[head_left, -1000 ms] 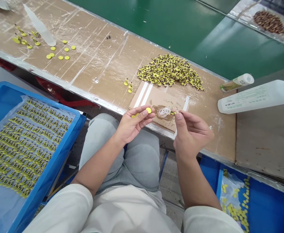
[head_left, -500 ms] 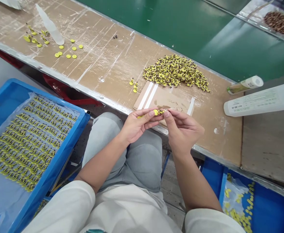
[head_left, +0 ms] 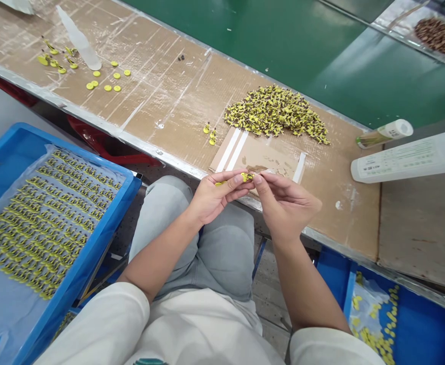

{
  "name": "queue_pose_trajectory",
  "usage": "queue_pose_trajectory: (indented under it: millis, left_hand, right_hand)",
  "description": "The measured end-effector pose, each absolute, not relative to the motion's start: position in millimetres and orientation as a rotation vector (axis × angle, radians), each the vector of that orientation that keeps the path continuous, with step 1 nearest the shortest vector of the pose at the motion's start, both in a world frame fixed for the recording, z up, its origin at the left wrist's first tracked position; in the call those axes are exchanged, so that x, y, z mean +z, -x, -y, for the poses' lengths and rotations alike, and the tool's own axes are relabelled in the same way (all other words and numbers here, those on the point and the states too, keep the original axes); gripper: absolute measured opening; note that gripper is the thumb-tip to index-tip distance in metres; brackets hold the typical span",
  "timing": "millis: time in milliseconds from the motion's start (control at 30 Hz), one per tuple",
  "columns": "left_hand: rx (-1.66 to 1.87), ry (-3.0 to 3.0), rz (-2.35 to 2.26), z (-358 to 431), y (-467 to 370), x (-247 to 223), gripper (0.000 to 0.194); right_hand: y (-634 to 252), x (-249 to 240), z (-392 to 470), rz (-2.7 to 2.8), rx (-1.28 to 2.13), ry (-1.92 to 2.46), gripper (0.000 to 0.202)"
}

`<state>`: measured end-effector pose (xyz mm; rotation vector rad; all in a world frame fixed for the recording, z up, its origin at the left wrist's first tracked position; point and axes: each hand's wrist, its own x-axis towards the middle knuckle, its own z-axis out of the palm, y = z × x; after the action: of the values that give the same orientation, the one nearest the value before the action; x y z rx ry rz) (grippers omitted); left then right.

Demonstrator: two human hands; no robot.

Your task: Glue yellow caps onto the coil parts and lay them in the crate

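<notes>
My left hand (head_left: 218, 197) pinches a small yellow disc (head_left: 244, 176) between thumb and fingers, above the table's front edge. More yellow shows between its lower fingers, mostly hidden. Against that disc, my right hand (head_left: 288, 208) closes its thumb and forefinger on a tiny yellow-and-dark piece (head_left: 250, 176); its exact shape is too small to make out. Behind both hands lies a taped cardboard sheet (head_left: 271, 154). Beyond it is a heap of small yellow-and-brown pieces (head_left: 277, 111). A few discs with upright dark pieces (head_left: 212, 138) stand left of the heap.
At left, a blue tray (head_left: 129, 195) holds rows of yellow discs with dark pieces. Loose yellow discs (head_left: 108, 88) lie near a white pointed bottle (head_left: 81, 45). To the right are a large white bottle (head_left: 408, 157), a small cylinder (head_left: 385, 133) and a blue bin (head_left: 416, 324).
My right fingertips have shifted slightly left, closer to the disc in my left hand. The dark part now sits over the disc. All else looks the same.
</notes>
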<state>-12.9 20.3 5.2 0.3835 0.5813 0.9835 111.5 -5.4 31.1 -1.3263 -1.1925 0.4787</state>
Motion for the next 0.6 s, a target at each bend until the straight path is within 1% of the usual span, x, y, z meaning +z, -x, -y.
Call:
queue_pose_trajectory:
  millis: [333, 600]
  left_hand:
    - [0.993, -0.379, -0.632, -18.9, 11.7, 4.7, 0.026]
    - [1.053, -0.433, -0.706, -16.4, 10.7, 2.8, 0.028]
  right_hand:
    - [-112.5, 33.7, 6.1, 1.260, 0.389, 1.364, 0.015]
    - [-115.7, 31.7, 6.7, 1.351, 0.379, 1.419, 0.015]
